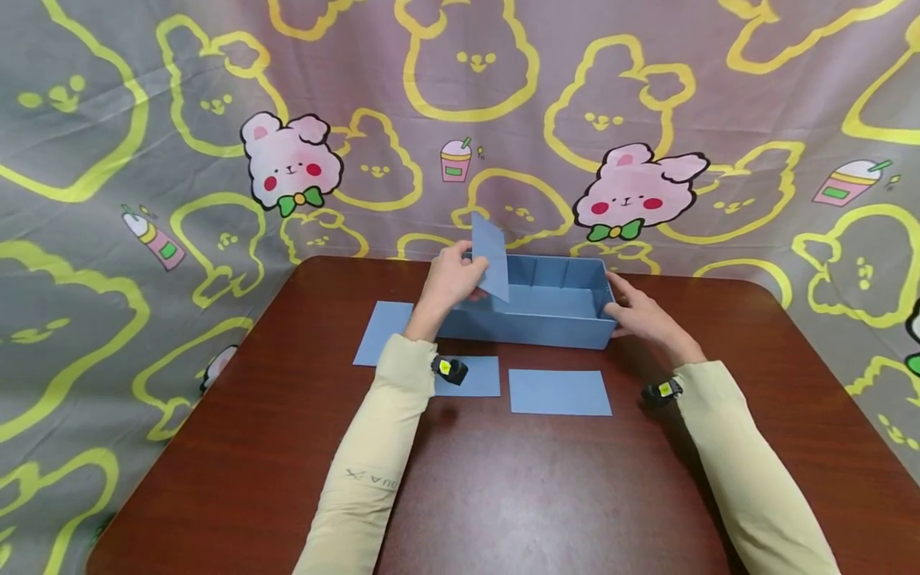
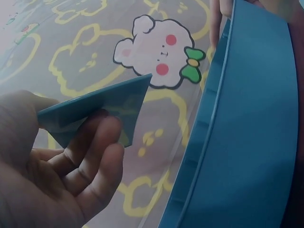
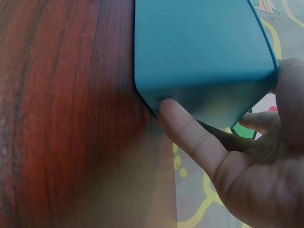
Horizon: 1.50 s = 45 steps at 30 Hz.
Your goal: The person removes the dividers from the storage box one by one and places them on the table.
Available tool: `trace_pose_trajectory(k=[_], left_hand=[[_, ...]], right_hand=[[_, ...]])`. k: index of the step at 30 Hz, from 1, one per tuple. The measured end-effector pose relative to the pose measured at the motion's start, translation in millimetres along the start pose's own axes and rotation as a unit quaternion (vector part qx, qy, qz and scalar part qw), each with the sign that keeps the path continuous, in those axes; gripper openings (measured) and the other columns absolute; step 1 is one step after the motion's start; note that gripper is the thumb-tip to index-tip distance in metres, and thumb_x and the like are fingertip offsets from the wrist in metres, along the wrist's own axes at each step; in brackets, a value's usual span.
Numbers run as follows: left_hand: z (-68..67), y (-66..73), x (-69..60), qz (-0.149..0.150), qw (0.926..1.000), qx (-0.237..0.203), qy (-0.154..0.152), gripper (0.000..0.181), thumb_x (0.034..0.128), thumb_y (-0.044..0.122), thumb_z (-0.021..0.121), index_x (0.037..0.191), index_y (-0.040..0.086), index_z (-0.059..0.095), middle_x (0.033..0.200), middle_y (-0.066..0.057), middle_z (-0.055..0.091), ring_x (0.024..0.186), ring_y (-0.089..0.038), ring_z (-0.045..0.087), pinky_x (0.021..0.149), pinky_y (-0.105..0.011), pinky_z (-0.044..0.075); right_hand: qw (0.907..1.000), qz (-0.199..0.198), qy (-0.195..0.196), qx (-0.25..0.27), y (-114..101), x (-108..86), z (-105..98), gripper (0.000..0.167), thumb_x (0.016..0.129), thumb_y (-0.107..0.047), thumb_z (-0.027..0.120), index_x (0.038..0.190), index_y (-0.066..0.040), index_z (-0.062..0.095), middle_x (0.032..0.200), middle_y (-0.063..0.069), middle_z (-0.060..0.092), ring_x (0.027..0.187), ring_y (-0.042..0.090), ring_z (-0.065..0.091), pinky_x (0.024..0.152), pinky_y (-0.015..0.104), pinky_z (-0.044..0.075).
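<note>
A long blue plastic box (image 1: 532,329), open at the top with upright ribs on its inner wall, stands on the table. My left hand (image 1: 454,275) pinches a thin flat blue panel (image 1: 491,255) between thumb and fingers, above the box's left end. The left wrist view shows this panel (image 2: 102,104) tilted, apart from the box wall (image 2: 242,114). At the box's right end my right hand (image 1: 642,315) grips the end wall, thumb at the rim. In the right wrist view a finger (image 3: 190,133) presses the outside of that wall low down.
Similar flat blue panels lie on the brown table (image 1: 546,487): one panel (image 1: 381,331) left of the box, another (image 1: 477,377) partly behind the left wrist, and a third panel (image 1: 559,392) in front of the box. A patterned cloth (image 1: 388,72) hangs behind the table.
</note>
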<state>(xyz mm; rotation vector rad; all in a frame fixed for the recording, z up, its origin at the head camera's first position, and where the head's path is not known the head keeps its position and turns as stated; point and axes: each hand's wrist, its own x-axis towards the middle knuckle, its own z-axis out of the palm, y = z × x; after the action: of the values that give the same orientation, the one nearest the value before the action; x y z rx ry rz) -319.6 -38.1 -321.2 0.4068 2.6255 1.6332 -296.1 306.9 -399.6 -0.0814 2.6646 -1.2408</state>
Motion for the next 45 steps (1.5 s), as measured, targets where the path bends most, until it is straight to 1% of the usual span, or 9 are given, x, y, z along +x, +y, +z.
trace_pose_trajectory(k=[4,9,12,17,22,32,37,41,45], left_hand=[[-9.3,-5.7,-3.0,0.006,0.9999,-0.005,0.014,0.039,0.0938,0.025,0.051,0.131,0.015,0.058,0.062,-0.007,0.063,0.059,-0.024,0.069,0.070,-0.049,0.057],[-19.6,-10.7,-6.1,0.006,0.9995,0.007,0.031,0.033,0.0932,0.025,0.051,0.122,0.015,0.062,0.059,-0.005,0.060,0.060,-0.028,0.070,0.064,-0.043,0.057],[-25.0,-13.6,-8.5,0.002,0.9993,0.012,0.036,0.036,0.0934,0.025,0.051,0.126,0.014,0.061,0.060,-0.006,0.061,0.065,-0.032,0.071,0.063,-0.041,0.057],[-33.7,-19.6,-12.8,-0.007,0.9990,0.018,0.039,0.042,0.0938,0.026,0.051,0.134,0.014,0.057,0.079,-0.010,0.071,0.062,-0.023,0.071,0.061,-0.036,0.057],[-43.9,-25.6,-16.1,-0.008,0.9988,0.019,0.043,0.042,0.0929,0.025,0.050,0.133,0.014,0.058,0.095,-0.012,0.074,0.060,-0.019,0.071,0.061,-0.035,0.058],[-65.5,-39.9,-22.6,-0.014,0.9978,0.022,0.061,0.039,0.0917,0.024,0.052,0.128,0.013,0.062,0.077,-0.012,0.071,0.068,-0.036,0.071,0.059,-0.038,0.058],[-77.5,-44.3,-27.0,-0.008,0.9961,0.052,0.071,0.036,0.0925,0.024,0.052,0.125,0.011,0.062,0.071,-0.011,0.067,0.064,-0.032,0.070,0.056,-0.033,0.056],[-88.6,-48.1,-31.0,-0.006,0.9940,0.086,0.067,0.037,0.0971,0.025,0.054,0.130,0.008,0.060,0.084,-0.015,0.072,0.059,-0.024,0.069,0.056,-0.030,0.054],[-101.3,-52.7,-33.6,-0.009,0.9914,0.114,0.063,0.039,0.0991,0.025,0.056,0.132,0.004,0.057,0.096,-0.019,0.073,0.062,-0.026,0.070,0.058,-0.032,0.056]], right_hand=[[1.0000,-0.001,-0.002,0.000,0.1,0.2,-0.9,0.074,0.101,-0.020,0.044,0.159,-0.026,-0.002,0.152,0.033,0.026,0.121,0.049,0.053,0.084,0.048,0.056],[1.0000,-0.006,-0.002,0.001,1.6,1.3,-1.7,0.074,0.101,-0.018,0.044,0.159,-0.024,-0.001,0.154,0.034,0.024,0.121,0.050,0.052,0.085,0.049,0.056],[0.9999,-0.011,0.000,0.000,-0.1,-0.8,-1.4,0.075,0.101,-0.018,0.045,0.159,-0.024,-0.001,0.153,0.035,0.025,0.120,0.050,0.053,0.083,0.048,0.057],[1.0000,-0.010,0.001,-0.002,-0.7,-0.9,-0.5,0.075,0.100,-0.017,0.045,0.159,-0.023,-0.001,0.152,0.035,0.025,0.120,0.051,0.053,0.083,0.048,0.057],[0.9999,-0.011,0.002,-0.007,-1.0,-1.0,0.2,0.075,0.100,-0.017,0.045,0.159,-0.022,0.000,0.150,0.036,0.027,0.117,0.050,0.056,0.082,0.047,0.057],[0.9999,-0.010,0.004,-0.007,-0.8,-1.0,1.0,0.076,0.099,-0.018,0.045,0.159,-0.023,0.000,0.151,0.036,0.027,0.117,0.050,0.057,0.082,0.047,0.057],[0.9999,-0.009,0.002,-0.006,0.8,-0.5,1.7,0.076,0.100,-0.017,0.045,0.159,-0.023,-0.001,0.149,0.036,0.029,0.117,0.050,0.056,0.081,0.047,0.057],[0.9999,-0.011,0.003,-0.005,1.9,-0.1,1.7,0.075,0.099,-0.017,0.045,0.159,-0.023,0.000,0.149,0.036,0.029,0.117,0.050,0.056,0.081,0.048,0.057],[0.9999,-0.011,0.004,-0.007,2.2,0.7,2.0,0.075,0.099,-0.017,0.046,0.159,-0.022,0.001,0.148,0.036,0.030,0.115,0.049,0.058,0.081,0.047,0.057]])
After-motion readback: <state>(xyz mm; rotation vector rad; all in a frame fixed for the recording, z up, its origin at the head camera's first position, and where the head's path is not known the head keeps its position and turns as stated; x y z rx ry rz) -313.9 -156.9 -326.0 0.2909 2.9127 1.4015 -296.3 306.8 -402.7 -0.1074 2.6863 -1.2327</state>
